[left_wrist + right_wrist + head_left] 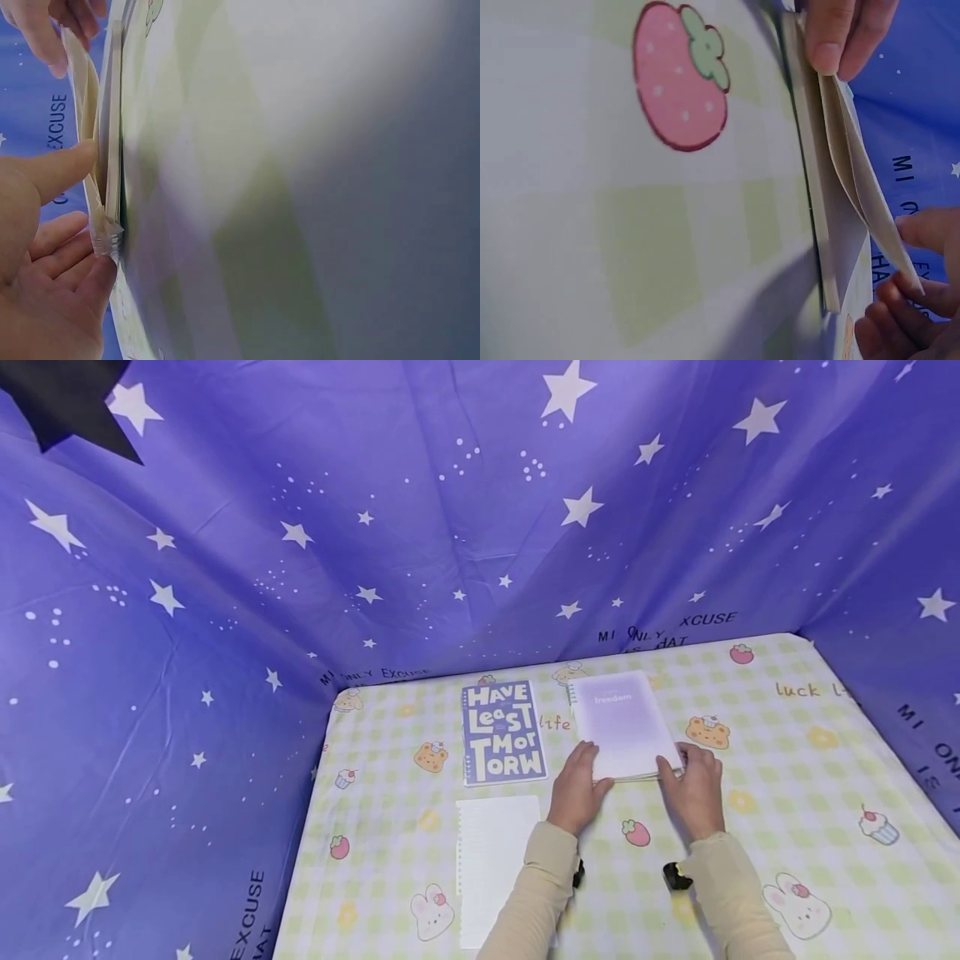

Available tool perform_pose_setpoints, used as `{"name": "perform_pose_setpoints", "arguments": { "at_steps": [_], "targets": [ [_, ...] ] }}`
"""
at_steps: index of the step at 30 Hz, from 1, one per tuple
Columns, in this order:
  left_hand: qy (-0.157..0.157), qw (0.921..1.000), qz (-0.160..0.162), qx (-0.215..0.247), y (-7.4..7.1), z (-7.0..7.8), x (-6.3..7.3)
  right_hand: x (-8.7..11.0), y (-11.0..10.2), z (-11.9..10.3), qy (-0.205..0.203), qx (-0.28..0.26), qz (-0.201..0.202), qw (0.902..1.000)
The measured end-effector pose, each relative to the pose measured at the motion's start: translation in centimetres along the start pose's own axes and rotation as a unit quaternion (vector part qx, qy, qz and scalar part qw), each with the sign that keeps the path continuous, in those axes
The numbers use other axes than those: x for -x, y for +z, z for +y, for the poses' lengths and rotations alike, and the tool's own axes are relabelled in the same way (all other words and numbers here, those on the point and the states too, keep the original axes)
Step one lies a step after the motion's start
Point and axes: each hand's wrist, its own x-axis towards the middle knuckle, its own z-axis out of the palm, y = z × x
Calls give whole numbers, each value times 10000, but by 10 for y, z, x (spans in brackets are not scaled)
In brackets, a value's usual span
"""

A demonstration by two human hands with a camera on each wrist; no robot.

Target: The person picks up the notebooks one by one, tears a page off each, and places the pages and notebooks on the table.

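A pale purple spiral notebook (628,733) with "freedom" on its cover lies at the back middle of the table. My left hand (577,789) holds its near left corner, the thumb at the front edge and the fingers by the spiral binding (107,238). At the near right corner, my right hand (697,789) pinches the cover and some sheets (870,199) between thumb and fingers. Those sheets stand lifted at a slant in the right wrist view, with a gap above the lower part of the notebook (821,217), which rests on the cloth.
Left of the purple notebook lies a blue notebook (504,732) with large white letters. Nearer, a white loose-leaf sheet or pad (491,868) lies partly under my left forearm. A checked cloth (382,893) covers the table. Blue star-printed curtains (420,510) enclose its back and sides.
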Motion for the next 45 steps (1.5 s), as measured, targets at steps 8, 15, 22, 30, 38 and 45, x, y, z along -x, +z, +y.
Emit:
{"name": "perform_pose_setpoints", "arguments": {
  "at_steps": [8, 15, 22, 30, 38, 45],
  "targets": [
    [-140, 9997, -155, 80, -7, 3, 2, -1, -1, -9, 137, -637, 54, 9979],
    [-121, 9997, -154, 142, -11, 4, 2, -1, -4, -18, 297, -1202, 121, 9922],
    [-24, 9998, -3, 195, -12, 3, 5, -1, -8, -27, 151, -1792, 18, 9837],
    [37, 9997, 50, 236, -17, 5, 8, 0, -9, -38, 76, -2007, -38, 9796],
    [99, 9991, 65, 404, -24, 12, 9, 1, -9, -52, -298, -2417, -246, 9696],
    [137, 9983, 146, 545, -25, 15, 9, 3, -3, -54, -523, -2663, -494, 9612]
  ]
}}
